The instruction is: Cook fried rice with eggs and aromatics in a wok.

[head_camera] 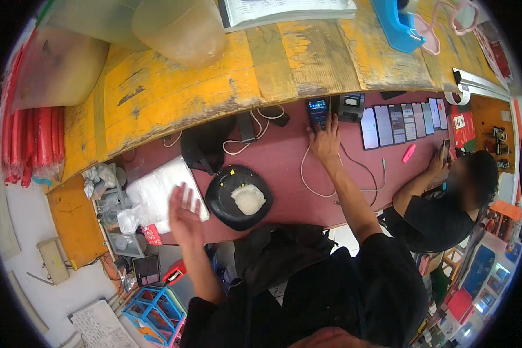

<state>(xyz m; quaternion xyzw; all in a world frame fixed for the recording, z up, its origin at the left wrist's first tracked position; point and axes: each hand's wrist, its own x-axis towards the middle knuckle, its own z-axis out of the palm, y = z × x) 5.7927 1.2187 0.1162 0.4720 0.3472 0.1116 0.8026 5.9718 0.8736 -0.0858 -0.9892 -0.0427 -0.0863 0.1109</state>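
Note:
My right hand [325,141] rests on the lower part of a lit smartphone [317,111] lying on the maroon desk [287,169], below the yellow shelf's edge. Beside that phone stands a small dark device that looks like a receipt printer [350,108]. My left hand [186,213] is raised with its fingers apart and nothing in it, over the edge of a stack of white plastic bags [152,182]. Between my hands, nearer the left one, sits a black plate [219,198] with a mound of white rice [249,200] and small yellow bits.
Several phones [385,125] lie in a row at the right, near a pink highlighter [408,153]. A seated person [443,209] holds a phone there. Cables [306,182] curl over the desk. The worn yellow shelf [191,91] overhangs its far side; a bin of bags [128,245] stands left.

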